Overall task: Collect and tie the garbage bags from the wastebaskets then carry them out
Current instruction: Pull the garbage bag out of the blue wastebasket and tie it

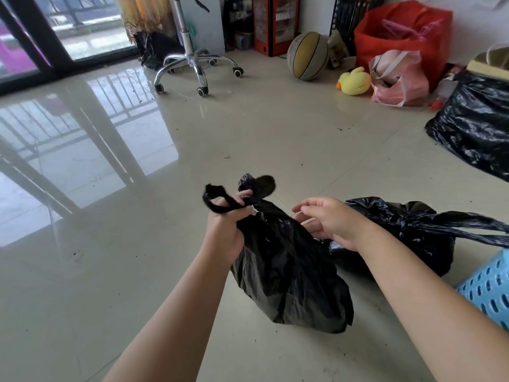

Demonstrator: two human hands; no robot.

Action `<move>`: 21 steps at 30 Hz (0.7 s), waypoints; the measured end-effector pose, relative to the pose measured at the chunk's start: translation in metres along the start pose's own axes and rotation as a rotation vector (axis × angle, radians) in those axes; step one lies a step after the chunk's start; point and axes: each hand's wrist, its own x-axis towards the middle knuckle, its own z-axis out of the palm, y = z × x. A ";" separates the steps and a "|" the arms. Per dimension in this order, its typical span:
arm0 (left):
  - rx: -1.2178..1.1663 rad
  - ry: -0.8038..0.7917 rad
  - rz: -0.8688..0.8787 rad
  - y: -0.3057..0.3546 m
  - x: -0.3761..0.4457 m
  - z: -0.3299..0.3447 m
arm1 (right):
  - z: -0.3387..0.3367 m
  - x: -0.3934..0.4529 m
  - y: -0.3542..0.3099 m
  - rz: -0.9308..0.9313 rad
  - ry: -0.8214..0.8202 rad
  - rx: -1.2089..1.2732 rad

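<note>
Two black garbage bags sat on the pale tiled floor (248, 128) in front of the person, with a third, larger black bag (473, 125) lying well apart at the far right. The nearer bag (289, 271) stood low in the middle of the view, its bulk resting on the tiles and its long axis running from its base up and to the left, to a gathered neck. The left hand (225, 230) gripped that neck, fingers curled tight around the bunched plastic, and a twisted black loop (217, 199) of the bag's top stuck out above the fist, pointing up and left. The right hand (327, 219) hovered just beside the neck, to its right, fingers loosely apart and slightly bent, holding nothing that could be made out. The second bag (399, 232) lay just behind and to the right of that hand, already knotted, its two long tied ends (473, 224) stretching rightward out of view. One light blue perforated wastebasket (487, 288) showed at the right edge, touching or nearly touching the second bag. Farther back stood one chrome chair base (192, 67) on castors, one worn basketball (307, 55), one yellow plush duck (354, 81), one pink bag (396, 78) and one red bag (399, 31) along the wall.
</note>
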 end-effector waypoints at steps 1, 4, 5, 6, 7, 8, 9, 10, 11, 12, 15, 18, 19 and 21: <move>-0.061 -0.028 -0.026 -0.001 -0.001 -0.002 | 0.000 0.001 0.001 0.007 0.017 0.053; -0.115 -0.092 -0.104 -0.003 -0.007 -0.005 | 0.000 0.003 0.007 0.036 0.044 0.242; -0.108 -0.097 -0.124 -0.005 -0.008 -0.005 | 0.001 0.004 0.008 0.058 0.050 0.312; -0.094 -0.095 -0.143 -0.006 -0.009 -0.005 | 0.002 0.005 0.010 0.070 0.063 0.387; -0.073 -0.098 -0.167 -0.008 -0.009 -0.005 | 0.004 0.007 0.012 0.064 0.086 0.468; -0.058 -0.103 -0.192 -0.009 -0.010 -0.005 | 0.006 0.009 0.012 0.040 0.118 0.550; -0.055 -0.118 -0.219 -0.010 -0.011 -0.004 | 0.008 0.011 0.012 0.008 0.152 0.654; -0.069 -0.142 -0.245 -0.011 -0.011 -0.003 | 0.009 0.012 0.011 -0.022 0.184 0.788; -0.091 -0.172 -0.264 -0.012 -0.012 -0.002 | 0.009 0.013 0.008 -0.047 0.198 0.955; -0.113 -0.202 -0.275 -0.013 -0.014 -0.001 | 0.010 0.014 0.005 -0.076 0.195 1.103; -0.230 -0.193 -0.233 -0.012 -0.015 0.007 | 0.015 0.011 -0.009 -0.182 0.160 1.289; -0.472 -0.036 -0.087 0.000 -0.011 0.015 | 0.015 0.007 -0.020 -0.197 0.198 1.190; -0.548 0.005 -0.049 0.005 -0.009 0.013 | 0.011 0.006 -0.020 -0.204 0.207 1.091; -0.578 0.004 -0.050 0.014 -0.007 0.002 | 0.001 0.003 -0.015 -0.239 0.191 0.847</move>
